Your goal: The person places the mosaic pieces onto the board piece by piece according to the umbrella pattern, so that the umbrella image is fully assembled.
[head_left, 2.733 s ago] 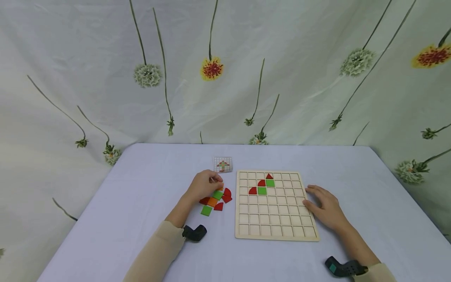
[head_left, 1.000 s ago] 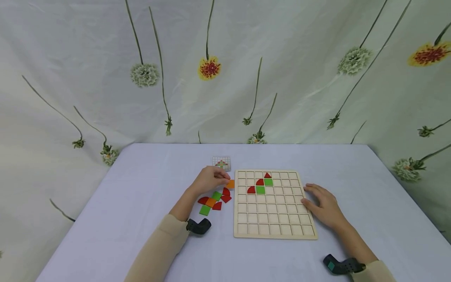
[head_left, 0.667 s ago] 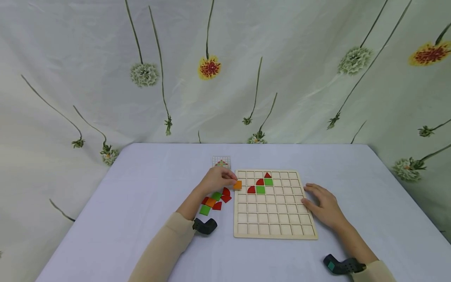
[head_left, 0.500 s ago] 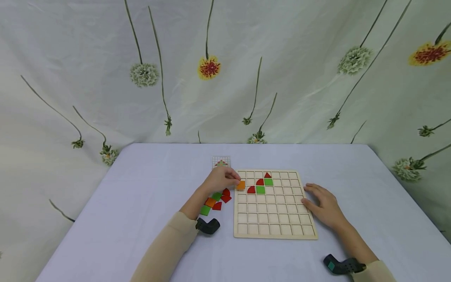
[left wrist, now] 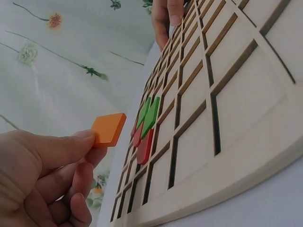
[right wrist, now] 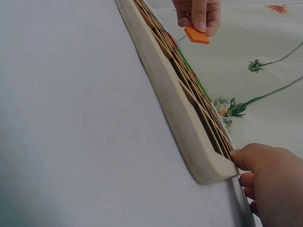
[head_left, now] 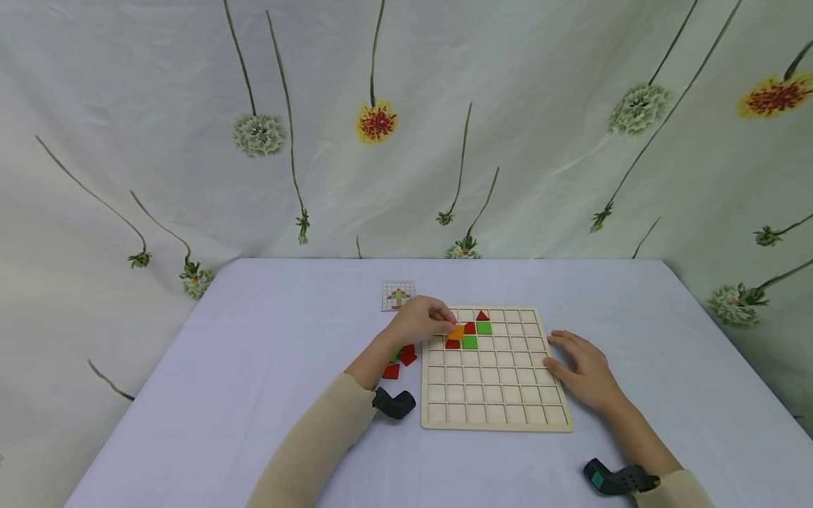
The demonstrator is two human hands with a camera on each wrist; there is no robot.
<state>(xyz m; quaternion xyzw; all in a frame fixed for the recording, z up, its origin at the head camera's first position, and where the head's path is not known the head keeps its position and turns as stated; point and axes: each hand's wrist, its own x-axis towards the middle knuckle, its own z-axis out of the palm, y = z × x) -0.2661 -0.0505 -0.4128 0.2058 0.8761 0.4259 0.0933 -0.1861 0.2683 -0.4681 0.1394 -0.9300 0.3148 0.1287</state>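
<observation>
My left hand (head_left: pixel 416 319) pinches an orange square tile (head_left: pixel 456 333) between thumb and fingertips. In the left wrist view the orange tile (left wrist: pixel 109 129) is held up clear of the wooden grid board (left wrist: pixel 189 127). On the board (head_left: pixel 495 395), two green squares (head_left: pixel 469 343) lie in cells, with a red triangle (head_left: pixel 483 316) above them. Two red quarter-round tiles are beside the greens, partly covered by the orange tile in the head view. My right hand (head_left: pixel 586 372) rests at the board's right edge, its thumb on the rim.
Loose tiles, including a red one (head_left: pixel 392 371), lie on the white table left of the board, partly hidden by my left forearm. Behind them is a small pattern card (head_left: pixel 389 300) with a coloured figure on a grid. A flowered cloth hangs behind the table.
My left hand picked the orange tile from the loose ones and carried it right, past the board's left edge to over the red tiles. My right hand stays put.
</observation>
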